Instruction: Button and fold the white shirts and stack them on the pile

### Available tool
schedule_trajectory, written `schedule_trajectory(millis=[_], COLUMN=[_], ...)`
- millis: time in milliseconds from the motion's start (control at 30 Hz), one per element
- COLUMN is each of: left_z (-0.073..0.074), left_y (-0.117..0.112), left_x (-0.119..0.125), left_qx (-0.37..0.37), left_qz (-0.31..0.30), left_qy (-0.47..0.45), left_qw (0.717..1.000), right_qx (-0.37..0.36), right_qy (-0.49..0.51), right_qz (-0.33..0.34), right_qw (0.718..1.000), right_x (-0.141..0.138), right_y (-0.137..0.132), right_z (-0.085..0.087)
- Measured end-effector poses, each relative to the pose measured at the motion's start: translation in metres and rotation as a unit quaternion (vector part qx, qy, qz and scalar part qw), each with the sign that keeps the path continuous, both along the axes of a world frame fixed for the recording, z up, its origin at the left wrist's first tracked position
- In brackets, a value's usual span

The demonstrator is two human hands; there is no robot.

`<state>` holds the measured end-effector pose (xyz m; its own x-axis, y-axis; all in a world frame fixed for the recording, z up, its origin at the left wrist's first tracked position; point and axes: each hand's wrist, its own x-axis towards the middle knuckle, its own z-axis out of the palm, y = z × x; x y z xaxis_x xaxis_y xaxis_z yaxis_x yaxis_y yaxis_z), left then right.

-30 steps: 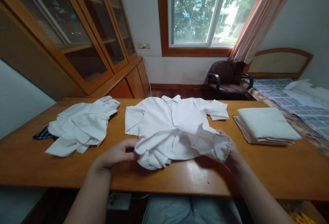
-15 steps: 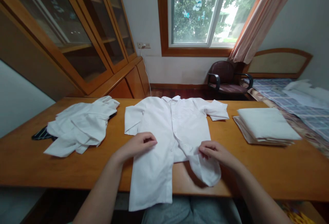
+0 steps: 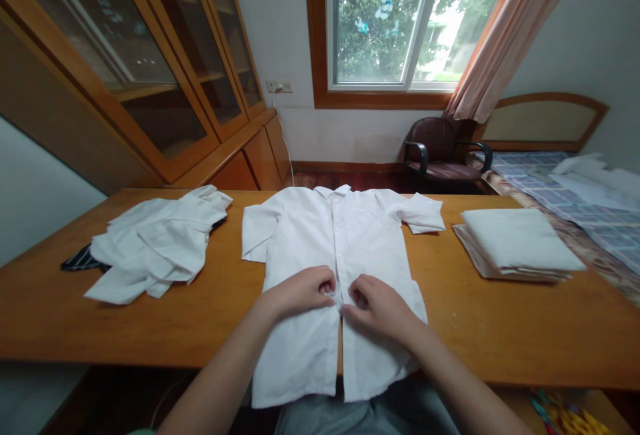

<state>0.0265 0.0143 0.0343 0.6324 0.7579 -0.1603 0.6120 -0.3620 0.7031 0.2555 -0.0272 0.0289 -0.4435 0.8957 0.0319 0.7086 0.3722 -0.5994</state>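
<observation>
A white short-sleeved shirt [image 3: 300, 242] lies front up across the table, collar at the far side and lower hem hanging over the near edge. Its two front panels sit side by side, with a narrow gap between them low down. My left hand [image 3: 311, 290] rests on the left panel, fingers curled at the button edge. Facing it, my right hand [image 3: 377, 305] has thumb and bent fingers closed at the edge of the right panel. Both hands hide the cloth beneath their fingertips.
A rumpled pile of white clothes [image 3: 160, 242] lies on the left of the wooden table [image 3: 235, 295], over a dark striped cloth [image 3: 80, 259]. A folded white stack [image 3: 520, 242] sits at the right. Behind stand a chair [image 3: 435, 148] and a glass-door cabinet [image 3: 190, 55].
The right front panel, folded up before, now lies down straight beside the left one. My hands have come together at the middle of the shirt.
</observation>
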Motion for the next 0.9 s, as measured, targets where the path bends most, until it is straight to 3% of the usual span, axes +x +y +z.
schedule_trajectory(millis=[133,267,500,700,900], left_z=[-0.013,-0.023,-0.028,-0.028,-0.025], left_y=[-0.002,-0.008,-0.016,-0.017,-0.012], left_x=[-0.003,-0.004,-0.004,0.000,0.004], left_qx=[0.007,0.065,0.160,0.228,0.243], left_qz=[0.006,0.011,0.002,0.012,0.007], left_qy=[-0.047,-0.070,-0.063,-0.068,-0.056], left_qw=[0.999,0.995,0.985,0.971,0.968], right_qx=[0.059,0.090,0.107,0.095,0.000], right_qy=[-0.071,-0.102,-0.105,-0.041,0.100], right_qz=[-0.012,-0.038,-0.061,-0.087,-0.111], right_qw=[0.996,0.990,0.987,0.991,0.989], right_x=[-0.014,-0.020,-0.027,-0.026,-0.013], right_y=[-0.008,-0.011,-0.015,-0.011,0.009], right_z=[-0.010,-0.020,-0.019,-0.021,-0.024])
